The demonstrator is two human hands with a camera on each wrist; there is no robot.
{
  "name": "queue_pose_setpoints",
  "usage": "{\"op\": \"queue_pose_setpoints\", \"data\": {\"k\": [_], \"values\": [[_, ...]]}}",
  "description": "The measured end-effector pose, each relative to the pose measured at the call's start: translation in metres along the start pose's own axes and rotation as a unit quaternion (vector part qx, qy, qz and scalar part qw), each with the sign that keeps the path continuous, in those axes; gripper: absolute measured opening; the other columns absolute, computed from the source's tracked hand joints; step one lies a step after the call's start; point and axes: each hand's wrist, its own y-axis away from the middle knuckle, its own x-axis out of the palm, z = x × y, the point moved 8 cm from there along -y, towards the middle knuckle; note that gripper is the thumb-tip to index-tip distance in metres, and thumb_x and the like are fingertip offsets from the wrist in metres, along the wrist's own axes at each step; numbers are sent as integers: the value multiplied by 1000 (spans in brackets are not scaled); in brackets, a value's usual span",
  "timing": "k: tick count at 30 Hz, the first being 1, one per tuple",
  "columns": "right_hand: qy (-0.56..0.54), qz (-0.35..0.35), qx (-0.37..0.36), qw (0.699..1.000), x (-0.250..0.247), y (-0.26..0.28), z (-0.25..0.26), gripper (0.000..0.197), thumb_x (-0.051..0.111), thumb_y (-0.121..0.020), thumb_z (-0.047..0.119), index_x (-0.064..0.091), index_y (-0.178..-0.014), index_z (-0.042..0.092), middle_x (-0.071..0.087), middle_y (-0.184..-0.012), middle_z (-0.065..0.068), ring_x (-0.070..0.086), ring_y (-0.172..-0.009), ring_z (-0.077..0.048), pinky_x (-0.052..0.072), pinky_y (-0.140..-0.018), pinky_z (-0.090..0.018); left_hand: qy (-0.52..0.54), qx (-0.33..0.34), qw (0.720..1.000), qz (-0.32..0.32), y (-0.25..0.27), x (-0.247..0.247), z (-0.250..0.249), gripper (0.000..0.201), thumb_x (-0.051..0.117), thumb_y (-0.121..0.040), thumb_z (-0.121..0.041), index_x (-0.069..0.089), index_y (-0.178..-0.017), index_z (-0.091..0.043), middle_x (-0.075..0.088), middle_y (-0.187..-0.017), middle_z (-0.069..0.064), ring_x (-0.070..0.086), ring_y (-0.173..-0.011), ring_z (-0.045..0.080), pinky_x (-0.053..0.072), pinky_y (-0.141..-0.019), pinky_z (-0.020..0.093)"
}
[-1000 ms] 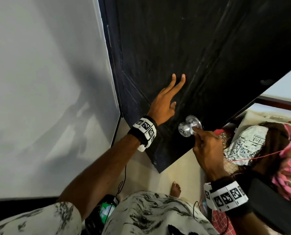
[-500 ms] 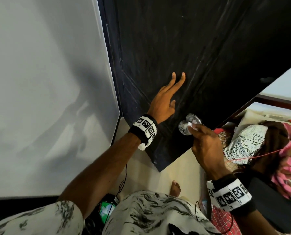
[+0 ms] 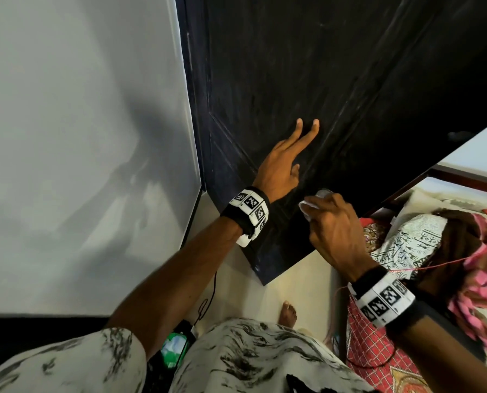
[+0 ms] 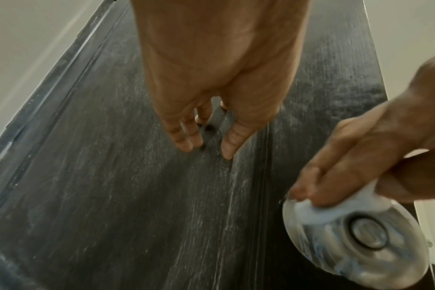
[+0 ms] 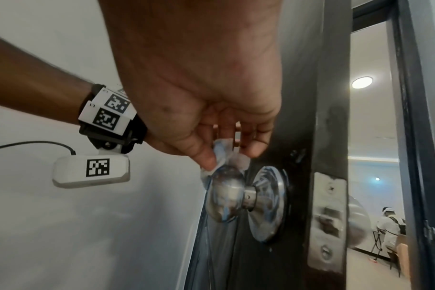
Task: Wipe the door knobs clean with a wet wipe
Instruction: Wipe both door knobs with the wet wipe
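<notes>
A round chrome door knob (image 5: 226, 193) juts from a black door (image 3: 335, 80) near its free edge; the knob (image 4: 358, 237) also fills the lower right of the left wrist view. My right hand (image 3: 335, 228) pinches a crumpled white wet wipe (image 5: 224, 155) and presses it on the top of the knob. The wipe (image 4: 335, 206) drapes over the knob's rim. In the head view the right hand hides most of the knob. My left hand (image 3: 287, 157) lies flat against the door panel, fingers straight, up and left of the knob.
A white wall (image 3: 81, 137) stands left of the door. The door's edge carries a metal latch plate (image 5: 329, 219), with a lit room beyond. A person (image 3: 463, 251) in pink lies on patterned bedding at the right. My bare foot (image 3: 287, 313) is on the cream floor.
My right hand has slid up and left over the knob with the wipe, covering it from the head view. The left hand has stayed flat on the door.
</notes>
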Motion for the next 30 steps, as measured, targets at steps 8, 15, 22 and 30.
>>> {"op": "queue_pose_setpoints", "data": {"k": [8,15,22,30], "values": [[-32,-23,33,999,-7,0,-5,27,55,-86,9,73,-107,6,72,-109,-15,66,-102,-36,56,-92,-48,-2,3,1000,-10,-2,0,-3,108,70,-80,10,19,-163,-36,20,-171,4,55,-129,21,53,-105,33],[133,131,4,982,20,-30,14,20,62,-76,33,62,-67,16,65,-71,-9,61,-78,-30,42,-78,-44,-2,2,1000,-10,-6,2,-1,110,70,-79,11,19,-163,-37,21,-171,4,55,-130,20,54,-103,34],[194,135,-63,970,29,-25,12,19,67,-71,32,71,-85,19,72,-87,-5,66,-98,-30,40,-92,-46,5,1,1000,-15,-5,1,-3,106,67,-80,11,21,-162,-37,23,-170,4,54,-130,20,54,-103,34],[0,14,-17,1000,4,-2,-24,50,66,-77,-7,68,-126,7,69,-123,-16,65,-111,-40,55,-90,-49,13,-1,1000,-20,-6,3,-3,105,67,-79,10,23,-162,-36,24,-170,3,54,-130,21,52,-106,35]]}}
